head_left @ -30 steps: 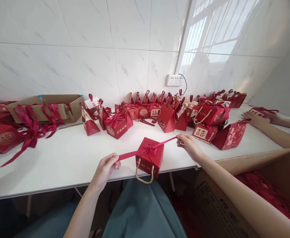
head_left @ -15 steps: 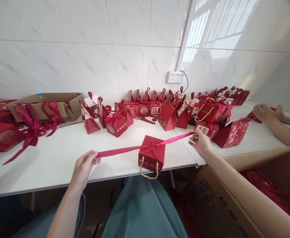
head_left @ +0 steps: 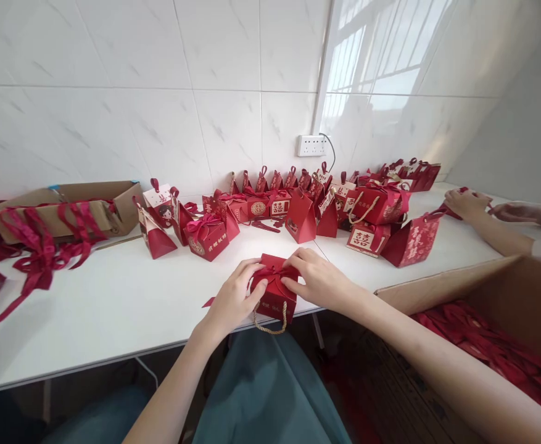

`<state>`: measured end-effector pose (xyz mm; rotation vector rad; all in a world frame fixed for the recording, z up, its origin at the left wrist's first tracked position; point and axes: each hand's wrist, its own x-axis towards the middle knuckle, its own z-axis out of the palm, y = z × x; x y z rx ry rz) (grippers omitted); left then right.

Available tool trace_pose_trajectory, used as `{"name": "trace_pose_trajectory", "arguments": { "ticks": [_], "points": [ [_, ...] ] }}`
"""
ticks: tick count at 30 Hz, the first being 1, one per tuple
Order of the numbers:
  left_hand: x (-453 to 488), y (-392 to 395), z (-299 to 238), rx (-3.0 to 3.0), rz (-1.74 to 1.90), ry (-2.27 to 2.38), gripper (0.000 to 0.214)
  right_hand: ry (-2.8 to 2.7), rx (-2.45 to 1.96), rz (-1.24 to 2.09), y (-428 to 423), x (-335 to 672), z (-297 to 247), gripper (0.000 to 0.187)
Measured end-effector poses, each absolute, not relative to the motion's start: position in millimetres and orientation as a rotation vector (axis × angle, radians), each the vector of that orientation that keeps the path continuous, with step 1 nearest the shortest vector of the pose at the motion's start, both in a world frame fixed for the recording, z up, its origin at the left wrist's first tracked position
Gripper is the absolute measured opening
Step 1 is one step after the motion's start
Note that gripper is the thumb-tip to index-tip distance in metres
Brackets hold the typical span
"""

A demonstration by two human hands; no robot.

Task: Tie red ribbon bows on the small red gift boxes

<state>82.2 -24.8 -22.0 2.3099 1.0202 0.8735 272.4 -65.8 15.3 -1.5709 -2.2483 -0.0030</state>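
Note:
A small red gift box (head_left: 274, 307) with a twisted gold cord handle (head_left: 271, 330) stands at the table's front edge before me. Across its top lies a red ribbon (head_left: 276, 270), crossed or knotted in the middle. My left hand (head_left: 239, 295) pinches the ribbon at the left of the box top, with a loose end poking out behind it. On the other side my right hand (head_left: 317, 279) has its fingers closed on the ribbon too. Both hands rest against the box, and the fingers partly cover the ribbon.
Many red gift boxes (head_left: 208, 237) stand along the back of the white table (head_left: 126, 308). A cardboard box (head_left: 126, 209) draped with ribbons sits left; a larger carton (head_left: 506, 290) of red pieces stands right. Another person's hands (head_left: 469, 202) work at the far right.
Both hands came inward from holding the ribbon stretched wide to the box top, where the ribbon is now gathered. The view has shifted slightly right.

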Motion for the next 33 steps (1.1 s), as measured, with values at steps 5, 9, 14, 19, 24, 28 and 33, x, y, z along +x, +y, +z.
{"name": "trace_pose_trajectory", "arguments": {
  "ticks": [5, 9, 14, 19, 24, 28, 33],
  "points": [
    [77.6, -45.2, -10.0, 2.305, 0.790, 1.143, 0.021, -2.248, -1.677, 0.085, -72.0, 274.4, 18.1, 0.012],
    [77.2, -53.6, 4.7, 2.292, 0.681, 1.068, 0.029, -2.187, -1.556, 0.426, -78.8, 279.6, 31.8, 0.020],
    [89.4, -52.5, 6.0, 2.429, 0.843, 0.991, 0.011, -2.099, -1.534, 0.659, -80.2, 283.1, 38.7, 0.031],
    [100.5, -53.0, 0.8, 2.482, 0.718, 1.024, 0.005, -2.256, -1.463, 0.354, -72.9, 282.1, 26.7, 0.020],
    [107.1, -50.8, 1.0, 2.525, 0.736, 1.102, 0.006, -2.359, -1.449, 0.237, -68.6, 282.9, 24.1, 0.022],
    [113.4, -48.5, 2.2, 2.587, 0.671, 1.175, 0.007, -2.417, -1.459, 0.228, -67.5, 282.8, 21.4, 0.014],
    [117.9, -47.3, 2.1, 2.637, 0.626, 1.223, 0.007, -2.405, -1.476, 0.214, -64.9, 280.4, 15.2, 0.006]
  ]
}}
